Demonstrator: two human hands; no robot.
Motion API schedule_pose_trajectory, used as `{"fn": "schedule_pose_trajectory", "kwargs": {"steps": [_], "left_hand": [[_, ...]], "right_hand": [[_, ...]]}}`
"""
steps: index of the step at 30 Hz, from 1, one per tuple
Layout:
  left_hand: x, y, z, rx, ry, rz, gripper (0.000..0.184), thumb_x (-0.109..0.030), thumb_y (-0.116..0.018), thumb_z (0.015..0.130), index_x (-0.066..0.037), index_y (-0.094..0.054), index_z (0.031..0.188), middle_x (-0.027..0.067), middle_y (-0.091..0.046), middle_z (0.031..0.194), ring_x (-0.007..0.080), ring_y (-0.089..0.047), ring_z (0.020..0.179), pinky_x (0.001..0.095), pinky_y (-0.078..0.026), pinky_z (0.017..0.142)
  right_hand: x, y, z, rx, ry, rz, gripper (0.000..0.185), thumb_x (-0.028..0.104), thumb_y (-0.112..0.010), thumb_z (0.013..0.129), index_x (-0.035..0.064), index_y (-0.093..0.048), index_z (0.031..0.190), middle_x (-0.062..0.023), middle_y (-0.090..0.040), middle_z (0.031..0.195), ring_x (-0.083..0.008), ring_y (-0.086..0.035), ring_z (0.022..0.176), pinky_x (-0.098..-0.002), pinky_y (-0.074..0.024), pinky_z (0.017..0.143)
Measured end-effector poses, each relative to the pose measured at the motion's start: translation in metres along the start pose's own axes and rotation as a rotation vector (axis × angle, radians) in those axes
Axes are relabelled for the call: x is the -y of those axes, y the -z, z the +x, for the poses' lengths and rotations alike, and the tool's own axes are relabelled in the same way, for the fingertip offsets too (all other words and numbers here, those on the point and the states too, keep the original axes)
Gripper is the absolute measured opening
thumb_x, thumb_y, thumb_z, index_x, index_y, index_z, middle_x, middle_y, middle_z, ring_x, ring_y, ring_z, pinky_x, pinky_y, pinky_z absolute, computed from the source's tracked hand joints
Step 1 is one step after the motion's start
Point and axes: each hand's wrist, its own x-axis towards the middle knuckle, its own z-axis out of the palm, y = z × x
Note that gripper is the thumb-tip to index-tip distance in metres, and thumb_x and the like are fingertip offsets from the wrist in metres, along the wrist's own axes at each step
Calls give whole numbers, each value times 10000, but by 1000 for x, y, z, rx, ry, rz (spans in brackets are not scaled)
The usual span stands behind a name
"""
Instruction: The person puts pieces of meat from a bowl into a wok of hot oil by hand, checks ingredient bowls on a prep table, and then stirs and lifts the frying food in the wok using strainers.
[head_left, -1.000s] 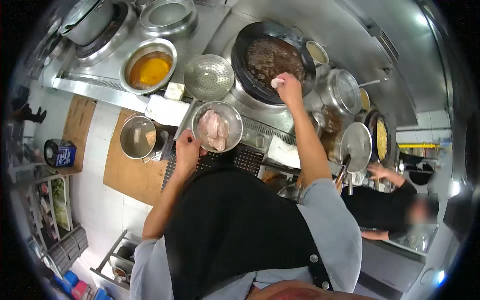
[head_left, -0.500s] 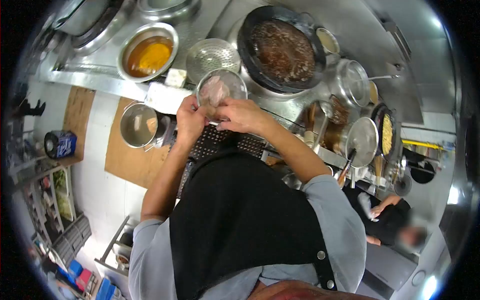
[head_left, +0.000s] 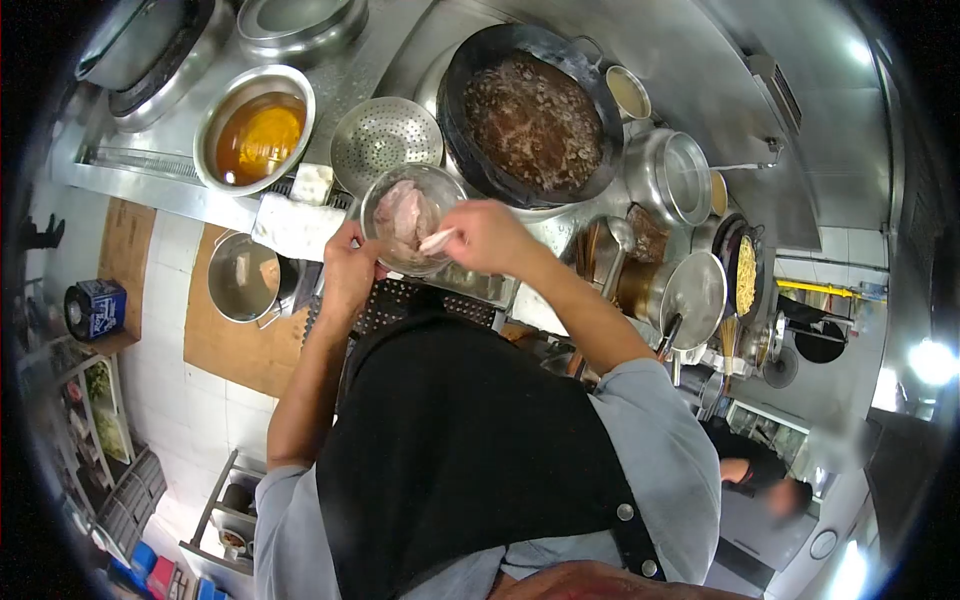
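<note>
My left hand (head_left: 350,268) is closed on the near left rim of a metal bowl (head_left: 452,183) holding pale raw meat pieces (head_left: 404,212). At the bowl's right edge, my right hand (head_left: 488,237) pinches one pale piece of meat (head_left: 437,242) between its fingers. Beyond it, a black wok (head_left: 455,105) stands on the stove with dark bubbling liquid (head_left: 535,122) inside. A perforated metal strainer (head_left: 385,140) lies behind the bowl, left of the wok.
A bowl of orange-yellow liquid (head_left: 260,138) and folded white cloth (head_left: 290,226) are on the left. At right are a lidded pot (head_left: 685,178), a ladle (head_left: 618,235) and a strainer (head_left: 693,300). Another person (head_left: 750,462) is at the lower right; a pot (head_left: 240,283) is lower left.
My right hand has gone from over the wok to the bowl, and now lifts a meat piece at its right edge. The bowl has moved slightly left and away from my body.
</note>
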Motion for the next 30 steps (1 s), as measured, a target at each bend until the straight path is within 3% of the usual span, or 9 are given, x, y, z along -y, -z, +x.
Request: {"fn": "schedule_pose_trajectory", "kwargs": {"steps": [5, 6, 7, 10, 12, 14, 16, 20, 30], "left_hand": [[25, 7, 9, -75, 10, -43, 126, 3, -628, 874, -30, -538, 792, 75, -617, 653, 137, -600, 511, 267, -485, 467], [33, 9, 8, -79, 22, -82, 118, 0, -617, 883, -29, -539, 799, 76, -619, 653, 137, -599, 509, 266, -483, 467], [37, 10, 8, -82, 33, -120, 112, -2, -605, 892, -28, -539, 806, 76, -620, 652, 137, -597, 507, 265, -481, 468], [34, 8, 4, -70, 31, -131, 101, -6, -596, 896, -31, -541, 815, 78, -624, 653, 141, -599, 506, 266, -483, 475], [27, 5, 4, -55, 38, -115, 99, -6, -598, 893, -31, -542, 816, 77, -624, 653, 141, -598, 507, 266, -483, 476], [19, 3, 5, -46, 46, -88, 96, -6, -601, 890, -32, -543, 817, 77, -625, 653, 141, -597, 508, 267, -483, 477], [8, -1, 5, -12, 7, -69, 124, -8, -643, 868, -42, -540, 808, 66, -612, 680, 137, -583, 520, 261, -464, 470], [-17, -12, 4, 123, -72, 27, 91, 26, -631, 863, -18, -558, 832, 50, -599, 690, 121, -588, 528, 264, -478, 470], [-2, -13, -18, 231, -64, 228, 120, -11, -642, 845, -21, -535, 793, 78, -621, 695, 146, -608, 531, 296, -481, 454]], "right_hand": [[-65, 99, -24, -366, -381, 32, 191, 191, -699, 868, 77, -769, 1004, -143, -728, 897, -287, -712, 776, -386, -546, 691], [-84, 113, -30, -332, -465, -115, 213, 220, -678, 879, 78, -772, 1007, -165, -737, 916, -321, -722, 813, -410, -552, 733], [-120, 113, -37, -329, -486, -271, 205, 122, -659, 886, 31, -761, 1039, -133, -728, 867, -197, -674, 720, -331, -522, 668], [-226, 106, -37, -145, -645, -181, 207, 130, -658, 904, 27, -759, 1053, -124, -736, 871, -212, -687, 736, -339, -531, 677], [-240, 108, -19, -330, -623, -115, 202, 133, -659, 920, 30, -761, 1061, -120, -743, 894, -216, -697, 761, -339, -536, 689], [-231, 100, -14, -514, -598, -36, 198, 135, -661, 935, 33, -763, 1070, -117, -749, 917, -219, -707, 786, -338, -542, 702], [-127, 100, 5, -649, -260, -85, 182, 144, -657, 968, 45, -768, 1072, -117, -752, 982, -200, -712, 839, -320, -554, 749], [-24, 33, 6, -264, 112, -126, 223, 103, -658, 904, 74, -754, 1103, -120, -728, 1125, -274, -704, 1010, -383, -568, 896], [39, -16, -50, -29, -159, -171, 270, 174, -658, 855, 147, -718, 1118, -115, -665, 998, -350, -677, 955, -463, -560, 799]]}}
